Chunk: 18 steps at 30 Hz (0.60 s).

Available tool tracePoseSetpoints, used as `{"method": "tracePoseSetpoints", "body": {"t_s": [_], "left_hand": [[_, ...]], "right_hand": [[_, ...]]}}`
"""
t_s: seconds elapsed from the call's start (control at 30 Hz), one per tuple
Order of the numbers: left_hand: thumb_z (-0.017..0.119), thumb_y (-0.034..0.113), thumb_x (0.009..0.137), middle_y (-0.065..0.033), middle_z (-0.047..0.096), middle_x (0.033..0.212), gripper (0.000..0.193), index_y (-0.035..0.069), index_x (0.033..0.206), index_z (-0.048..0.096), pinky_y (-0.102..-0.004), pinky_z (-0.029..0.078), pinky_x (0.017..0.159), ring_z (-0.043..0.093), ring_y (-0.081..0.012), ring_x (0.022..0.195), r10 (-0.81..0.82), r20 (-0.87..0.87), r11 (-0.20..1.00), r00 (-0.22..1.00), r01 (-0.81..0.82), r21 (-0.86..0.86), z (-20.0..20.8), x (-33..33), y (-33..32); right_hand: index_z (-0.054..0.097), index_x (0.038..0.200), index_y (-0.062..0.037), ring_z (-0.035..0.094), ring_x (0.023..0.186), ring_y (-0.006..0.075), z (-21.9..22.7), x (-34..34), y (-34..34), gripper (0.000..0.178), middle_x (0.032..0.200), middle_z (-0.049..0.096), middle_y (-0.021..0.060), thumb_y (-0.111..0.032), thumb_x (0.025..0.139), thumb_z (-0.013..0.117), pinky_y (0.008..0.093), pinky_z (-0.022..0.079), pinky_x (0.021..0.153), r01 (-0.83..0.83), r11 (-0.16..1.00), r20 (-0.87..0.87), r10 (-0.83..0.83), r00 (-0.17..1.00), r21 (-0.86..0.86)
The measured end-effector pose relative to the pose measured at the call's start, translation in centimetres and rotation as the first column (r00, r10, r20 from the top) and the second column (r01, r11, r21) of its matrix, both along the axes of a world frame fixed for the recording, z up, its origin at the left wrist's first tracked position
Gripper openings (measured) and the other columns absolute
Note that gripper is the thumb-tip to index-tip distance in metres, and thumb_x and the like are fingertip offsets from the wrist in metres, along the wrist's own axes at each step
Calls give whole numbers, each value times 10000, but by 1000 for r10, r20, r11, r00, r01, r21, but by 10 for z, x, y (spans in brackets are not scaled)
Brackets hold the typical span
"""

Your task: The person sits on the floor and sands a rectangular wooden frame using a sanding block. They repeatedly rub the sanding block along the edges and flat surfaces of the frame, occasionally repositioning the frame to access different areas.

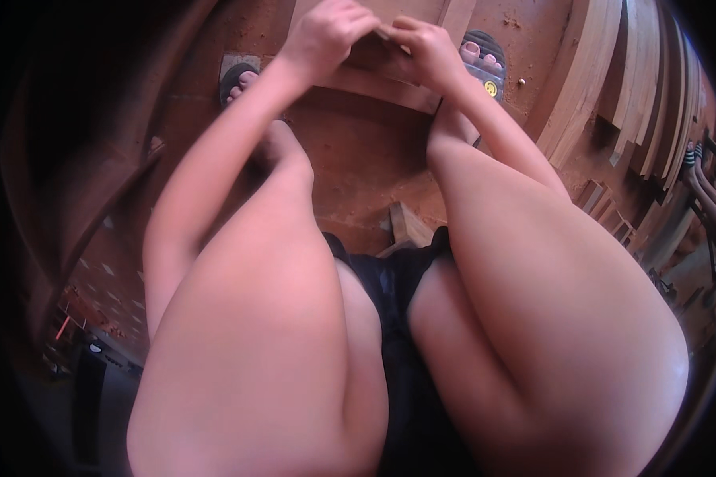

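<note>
Two bare knees close up, wide apart, with dusty reddish floor point(358, 159) between them. Farther out, left hand point(326, 36) and right hand point(426, 48) meeting over a wooden block point(382, 83). Both curled shut, fingertips touching its top edge. Hard to tell if something small sits pinched between them. Block lying flat, long side running left to right, held between two sandalled feet. Both hands equally near. Stacked wooden planks point(605, 79) crowding the right; more open room on the left.

Reddish dusty floor point(358, 159), stacked timber planks point(612, 87) right
</note>
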State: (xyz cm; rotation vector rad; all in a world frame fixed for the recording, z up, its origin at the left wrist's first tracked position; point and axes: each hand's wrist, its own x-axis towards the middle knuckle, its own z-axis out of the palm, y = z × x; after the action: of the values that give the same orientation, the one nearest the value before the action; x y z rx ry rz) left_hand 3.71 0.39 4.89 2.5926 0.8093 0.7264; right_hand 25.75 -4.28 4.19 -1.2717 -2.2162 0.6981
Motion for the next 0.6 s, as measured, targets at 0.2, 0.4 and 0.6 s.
{"method": "tracePoseSetpoints", "body": {"t_s": [0.2,0.4,0.6], "left_hand": [[667,28,789,-72,740,1026,325,62,1104,739,-361,560,873,709,-243,964,91,-32,996,995,-92,-14,16,-17,-85],[633,-34,825,-110,732,1126,347,46,1149,730,-416,550,967,694,-298,1043,152,-19,986,988,-151,69,24,-21,-42],[547,-72,896,-205,737,1134,324,-2,1155,730,-408,547,971,702,-362,1089,429,164,894,889,-443,65,43,-22,15]], "right_hand": [[747,1096,-80,680,872,344,8,3,-35,306,892,658,114,-57,795,692,440,570,758,-244,967,-16,243,970,-68],[762,1053,-63,675,778,350,19,13,5,218,885,696,133,-50,836,741,413,559,696,-112,992,-76,108,991,-61],[743,1059,32,691,739,173,40,-3,39,197,851,759,173,-99,915,717,326,541,703,352,854,-255,-464,848,-383]]}}
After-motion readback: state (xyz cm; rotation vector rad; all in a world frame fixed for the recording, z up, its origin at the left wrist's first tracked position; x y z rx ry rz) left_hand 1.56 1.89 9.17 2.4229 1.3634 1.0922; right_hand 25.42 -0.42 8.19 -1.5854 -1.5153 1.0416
